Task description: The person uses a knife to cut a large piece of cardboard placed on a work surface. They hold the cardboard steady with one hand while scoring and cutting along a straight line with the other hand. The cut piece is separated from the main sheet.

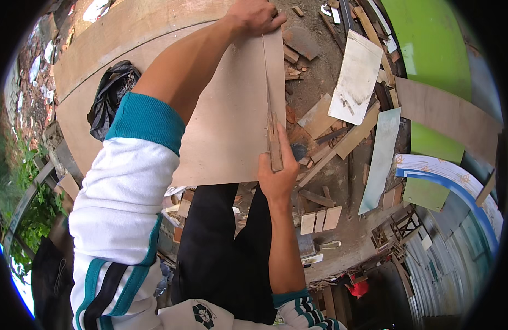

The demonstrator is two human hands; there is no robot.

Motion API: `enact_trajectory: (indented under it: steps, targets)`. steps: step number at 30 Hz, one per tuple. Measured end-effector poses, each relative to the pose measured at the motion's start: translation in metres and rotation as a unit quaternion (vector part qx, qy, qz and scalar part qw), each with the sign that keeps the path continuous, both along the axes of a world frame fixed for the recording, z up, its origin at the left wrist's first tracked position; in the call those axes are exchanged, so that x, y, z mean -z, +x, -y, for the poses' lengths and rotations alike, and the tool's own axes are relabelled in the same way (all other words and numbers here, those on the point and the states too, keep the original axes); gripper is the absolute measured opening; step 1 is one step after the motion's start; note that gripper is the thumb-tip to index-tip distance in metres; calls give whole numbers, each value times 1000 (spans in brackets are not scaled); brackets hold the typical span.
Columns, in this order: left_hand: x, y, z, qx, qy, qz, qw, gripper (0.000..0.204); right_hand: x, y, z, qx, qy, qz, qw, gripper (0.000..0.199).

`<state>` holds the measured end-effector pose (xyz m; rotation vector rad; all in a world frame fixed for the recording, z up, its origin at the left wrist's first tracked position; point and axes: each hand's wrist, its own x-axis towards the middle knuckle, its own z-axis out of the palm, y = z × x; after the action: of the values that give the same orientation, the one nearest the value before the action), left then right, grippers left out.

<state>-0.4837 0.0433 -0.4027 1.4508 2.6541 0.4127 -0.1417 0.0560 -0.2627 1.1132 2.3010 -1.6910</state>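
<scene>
flatly, thin tan plywood sheet [226, 121], smooth, straight saw [271, 118] cut partway down

Matt, smooth brown wooden board [226, 126], worn wood-handled handsaw [273, 137], crumpled glossy black plastic bag [111, 96].

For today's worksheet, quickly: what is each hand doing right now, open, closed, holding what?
Left hand: pressed down on the far edge of the brown board, fingers curled.
Right hand: closed on the wooden handle of a saw.
</scene>
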Motion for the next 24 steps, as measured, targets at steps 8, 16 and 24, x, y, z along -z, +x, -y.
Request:
enact_trajectory:
  steps: [8, 16, 24]
  targets:
    - [2, 7, -5, 3, -20, 6, 1000, 54, -118, 129, 9, -114, 101, 18, 988, 64]
    - [8, 5, -2, -4, -30, -10, 999, 55, -53, 110, 15, -70, 83, -57, 992, 63]
    - [13, 7, -1, 2, 32, -9, 999, 48, -147, 150, 16, -83, 68, 62, 992, 61]
